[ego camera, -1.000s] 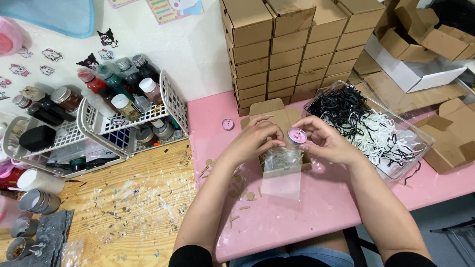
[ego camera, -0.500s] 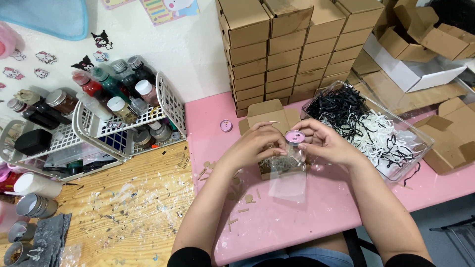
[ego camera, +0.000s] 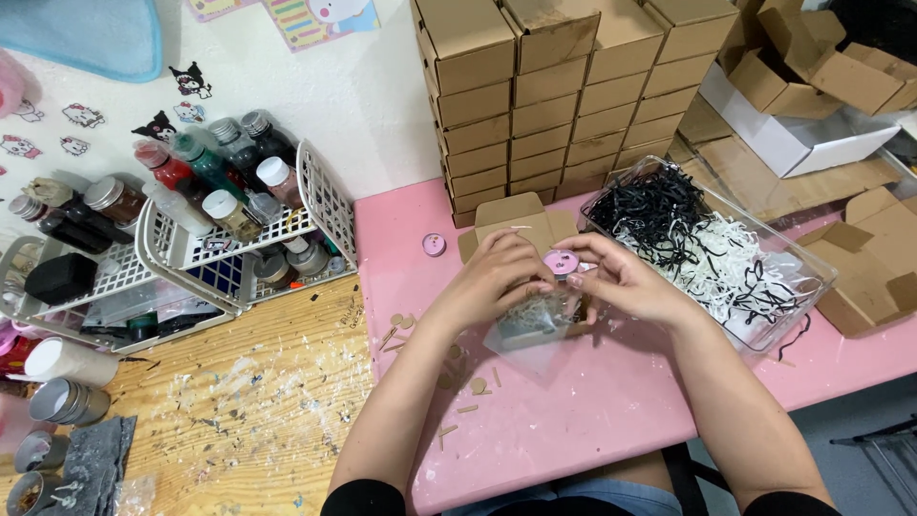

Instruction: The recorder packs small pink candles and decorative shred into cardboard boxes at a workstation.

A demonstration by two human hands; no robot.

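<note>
My left hand (ego camera: 489, 277) and my right hand (ego camera: 621, 280) meet over the pink table (ego camera: 592, 420). Together they hold a small clear plastic bag (ego camera: 533, 330) with shredded paper inside. A round pink lid or disc (ego camera: 562, 263) sits between my fingertips at the top of the bag. Just behind my hands stands a small open cardboard box (ego camera: 521, 220) with its flaps up.
A clear tub (ego camera: 812, 287) of black and white shredded paper is at the right. Stacked cardboard boxes (ego camera: 564, 96) stand behind. White wire baskets (ego camera: 315, 196) of paint bottles sit left. Another pink disc (ego camera: 434, 245) and small cardboard scraps (ego camera: 468, 397) lie on the table.
My hands have drawn slightly toward me with the bag and pink disc; the grip looks the same.
</note>
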